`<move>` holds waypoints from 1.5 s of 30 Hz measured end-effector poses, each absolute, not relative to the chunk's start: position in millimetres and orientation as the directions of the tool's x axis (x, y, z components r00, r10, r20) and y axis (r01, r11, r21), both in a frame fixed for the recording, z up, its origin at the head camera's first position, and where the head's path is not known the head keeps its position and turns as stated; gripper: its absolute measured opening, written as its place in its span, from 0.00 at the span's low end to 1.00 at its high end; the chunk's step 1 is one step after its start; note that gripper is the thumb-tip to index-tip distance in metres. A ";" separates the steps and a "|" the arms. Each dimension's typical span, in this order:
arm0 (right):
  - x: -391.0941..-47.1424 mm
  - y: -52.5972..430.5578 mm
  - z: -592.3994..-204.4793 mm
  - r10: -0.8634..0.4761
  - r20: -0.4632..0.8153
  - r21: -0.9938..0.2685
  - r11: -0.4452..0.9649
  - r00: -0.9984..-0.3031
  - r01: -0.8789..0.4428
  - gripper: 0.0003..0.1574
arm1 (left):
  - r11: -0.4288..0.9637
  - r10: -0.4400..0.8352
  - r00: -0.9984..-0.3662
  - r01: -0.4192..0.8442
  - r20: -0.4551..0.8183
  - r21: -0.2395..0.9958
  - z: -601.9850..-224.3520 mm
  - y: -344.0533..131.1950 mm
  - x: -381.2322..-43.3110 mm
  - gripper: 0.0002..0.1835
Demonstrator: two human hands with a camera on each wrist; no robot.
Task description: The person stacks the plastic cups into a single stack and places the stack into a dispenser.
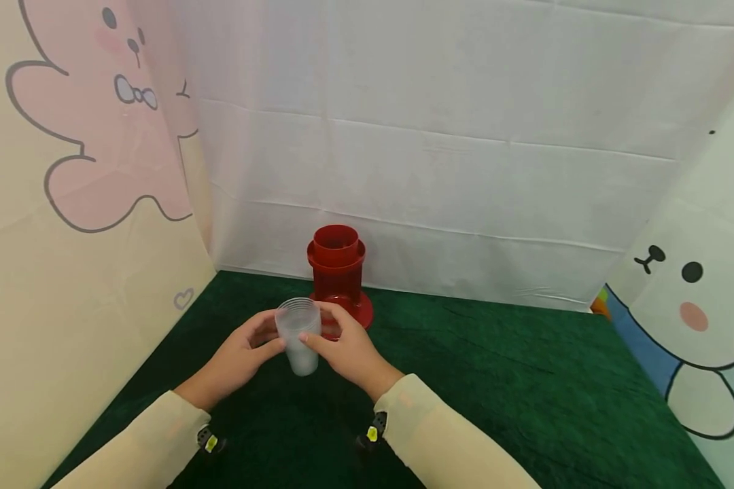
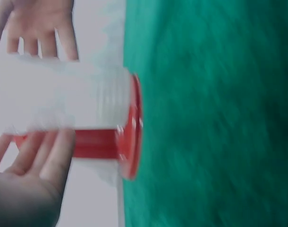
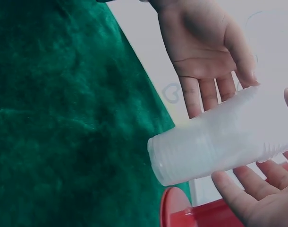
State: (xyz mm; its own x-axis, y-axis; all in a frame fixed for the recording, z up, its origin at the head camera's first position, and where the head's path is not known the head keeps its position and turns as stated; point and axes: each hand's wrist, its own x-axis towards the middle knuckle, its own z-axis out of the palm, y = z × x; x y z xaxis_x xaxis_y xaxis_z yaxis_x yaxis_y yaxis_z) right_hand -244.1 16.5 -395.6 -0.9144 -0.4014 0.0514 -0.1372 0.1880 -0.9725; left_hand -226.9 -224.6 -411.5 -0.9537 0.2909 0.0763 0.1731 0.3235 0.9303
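A stack of translucent plastic cups (image 1: 302, 339), with several nested rims on top, is held upright between both hands above the green cloth. My left hand (image 1: 238, 356) grips its left side, thumb in front and fingers behind. My right hand (image 1: 348, 350) holds the right side, its thumb across the front. In the right wrist view the cups (image 3: 205, 142) lie between the left hand (image 3: 203, 45) and the right hand's fingers (image 3: 233, 191). Just behind the hands stands a red cylinder (image 1: 338, 278) with a collar and a wide round base, partly hidden by the right hand.
Dark green cloth (image 1: 495, 380) covers the table. A white sheet (image 1: 434, 149) hangs along the back. Printed cartoon curtains stand at the left (image 1: 98, 285) and right (image 1: 667, 299) edges.
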 end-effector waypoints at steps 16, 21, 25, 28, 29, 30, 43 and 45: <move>-259.5 53.3 -337.0 -0.450 0.093 -0.936 0.265 -0.888 -0.232 0.39 | 0.392 0.241 -0.962 0.218 0.129 0.894 -349.1 -174.2 -234.7 0.30; -273.4 54.8 -316.4 -0.451 0.129 -0.906 0.308 -0.883 -0.289 0.40 | 0.402 0.238 -0.955 0.261 0.175 0.877 -334.2 -168.3 -248.1 0.31; -282.5 53.9 -298.9 -0.452 0.149 -0.890 0.326 -0.880 -0.318 0.41 | 0.418 0.233 -0.953 0.279 0.195 0.864 -320.3 -166.4 -258.2 0.32; -288.5 52.3 -286.2 -0.469 0.170 -0.884 0.316 -0.866 -0.345 0.40 | 0.407 0.237 -0.949 0.290 0.206 0.866 -307.9 -166.6 -264.0 0.32; -290.2 51.7 -282.2 -0.473 0.175 -0.881 0.317 -0.863 -0.352 0.39 | 0.402 0.239 -0.948 0.293 0.210 0.867 -303.7 -166.8 -265.7 0.32; -291.7 51.2 -277.9 -0.478 0.182 -0.875 0.319 -0.859 -0.363 0.39 | 0.398 0.239 -0.947 0.299 0.216 0.867 -299.6 -167.0 -267.5 0.32; -312.1 46.2 -237.6 -0.334 0.178 -0.899 0.328 -0.926 -0.291 0.47 | 0.335 0.192 -0.937 0.341 0.290 0.878 -255.9 -154.6 -292.9 0.31; -314.7 45.4 -232.7 -0.309 0.182 -0.898 0.334 -0.934 -0.285 0.47 | 0.332 0.179 -0.938 0.342 0.297 0.879 -250.9 -151.6 -296.2 0.32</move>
